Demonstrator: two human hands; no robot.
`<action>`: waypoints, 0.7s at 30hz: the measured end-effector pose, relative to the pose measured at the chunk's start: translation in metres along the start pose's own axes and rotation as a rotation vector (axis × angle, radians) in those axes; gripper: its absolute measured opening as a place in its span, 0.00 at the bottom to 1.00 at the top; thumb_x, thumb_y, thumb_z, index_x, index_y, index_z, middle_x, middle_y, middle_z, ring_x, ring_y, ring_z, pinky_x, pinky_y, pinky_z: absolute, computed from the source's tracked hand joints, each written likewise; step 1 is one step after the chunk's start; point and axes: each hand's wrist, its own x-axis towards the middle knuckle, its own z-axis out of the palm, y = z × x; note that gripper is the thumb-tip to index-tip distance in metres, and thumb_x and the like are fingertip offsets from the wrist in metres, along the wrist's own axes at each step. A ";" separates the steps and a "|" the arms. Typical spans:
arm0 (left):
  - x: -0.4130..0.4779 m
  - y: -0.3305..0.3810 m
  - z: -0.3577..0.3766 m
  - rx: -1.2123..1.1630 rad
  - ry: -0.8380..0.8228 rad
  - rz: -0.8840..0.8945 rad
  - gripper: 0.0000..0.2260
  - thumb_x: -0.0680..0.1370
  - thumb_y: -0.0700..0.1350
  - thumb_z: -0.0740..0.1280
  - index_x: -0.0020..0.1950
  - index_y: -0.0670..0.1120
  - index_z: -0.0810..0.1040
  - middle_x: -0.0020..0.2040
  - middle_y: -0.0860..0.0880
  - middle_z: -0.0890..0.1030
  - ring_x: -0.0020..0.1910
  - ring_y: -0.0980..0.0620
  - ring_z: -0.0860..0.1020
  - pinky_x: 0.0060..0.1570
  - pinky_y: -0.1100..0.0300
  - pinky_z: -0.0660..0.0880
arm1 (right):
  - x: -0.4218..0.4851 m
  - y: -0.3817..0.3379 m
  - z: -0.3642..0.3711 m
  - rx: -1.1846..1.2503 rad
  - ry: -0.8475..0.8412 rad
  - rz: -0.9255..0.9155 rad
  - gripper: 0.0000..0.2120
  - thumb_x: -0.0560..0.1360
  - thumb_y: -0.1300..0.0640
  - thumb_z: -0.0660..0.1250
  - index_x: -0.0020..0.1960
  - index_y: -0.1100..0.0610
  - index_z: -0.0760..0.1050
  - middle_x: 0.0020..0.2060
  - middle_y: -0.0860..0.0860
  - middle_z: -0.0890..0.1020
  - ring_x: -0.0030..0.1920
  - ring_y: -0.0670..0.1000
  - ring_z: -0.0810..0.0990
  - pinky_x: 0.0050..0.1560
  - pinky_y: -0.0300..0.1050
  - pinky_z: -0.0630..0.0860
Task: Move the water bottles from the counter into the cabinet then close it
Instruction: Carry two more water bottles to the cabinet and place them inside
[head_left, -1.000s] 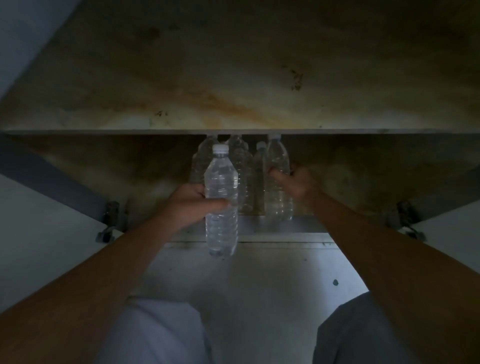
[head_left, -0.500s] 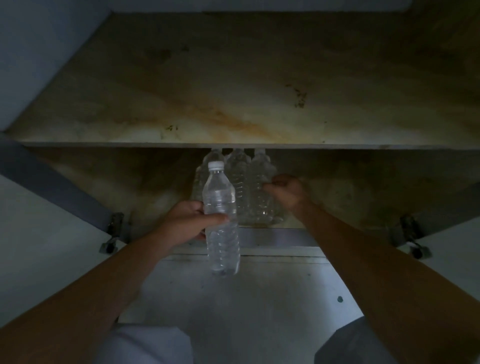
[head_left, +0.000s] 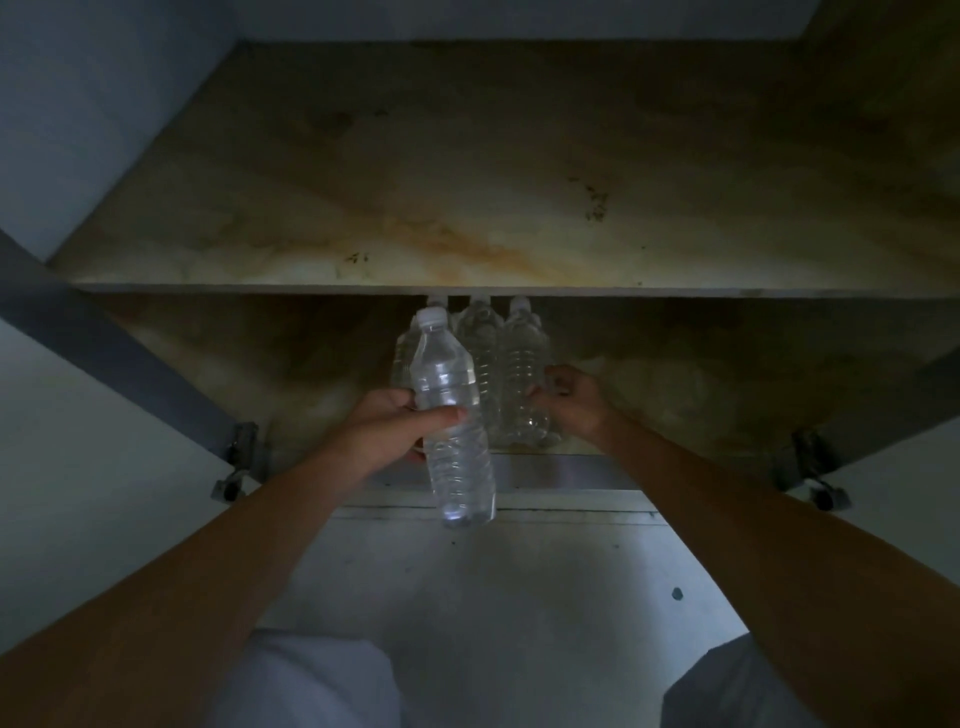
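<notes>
Head view: your left hand (head_left: 387, 426) grips one water bottle (head_left: 452, 415) round its ribbed middle, thumb across the front and fingers curled behind. The bottle is nearly upright, cap leaning slightly left, in the air just outside the cabinet (head_left: 727, 374) opening.

It looks filled with water, so expect some weight. The thin, clear plastic will likely dent under a hard squeeze, and the smooth wall may slip. The ribbed waist you hold now is the safest place.

Your right hand (head_left: 571, 402) sits low inside the cabinet with its fingers curled against the rightmost of the stored bottles (head_left: 519, 374). I cannot tell whether it grips that one or only touches it.

Those stored bottles stand upright between your hands and just beyond them, packed close together, caps right under the shelf (head_left: 467, 288) edge. At least three show, and more may hide behind.

Both doors (head_left: 78, 441) hang open outside your forearms.
</notes>
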 end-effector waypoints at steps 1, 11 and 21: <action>0.001 0.000 0.002 -0.004 -0.007 0.003 0.13 0.71 0.49 0.79 0.54 0.47 0.84 0.46 0.51 0.88 0.46 0.53 0.87 0.54 0.52 0.82 | -0.003 -0.001 -0.002 -0.011 -0.009 -0.006 0.09 0.75 0.67 0.72 0.54 0.61 0.77 0.48 0.52 0.78 0.47 0.50 0.76 0.53 0.44 0.76; 0.018 0.002 0.026 0.032 -0.051 0.032 0.14 0.70 0.49 0.80 0.53 0.47 0.85 0.46 0.50 0.88 0.47 0.50 0.87 0.55 0.47 0.83 | 0.001 0.009 -0.009 -0.015 -0.031 0.019 0.09 0.76 0.71 0.69 0.56 0.65 0.76 0.41 0.52 0.78 0.44 0.53 0.80 0.35 0.30 0.76; 0.032 0.018 0.052 -0.009 -0.012 0.054 0.13 0.70 0.50 0.79 0.51 0.48 0.85 0.45 0.50 0.88 0.41 0.54 0.87 0.40 0.60 0.82 | 0.008 0.021 -0.027 -0.160 -0.089 -0.014 0.04 0.75 0.64 0.71 0.43 0.57 0.81 0.44 0.57 0.84 0.42 0.50 0.82 0.49 0.47 0.82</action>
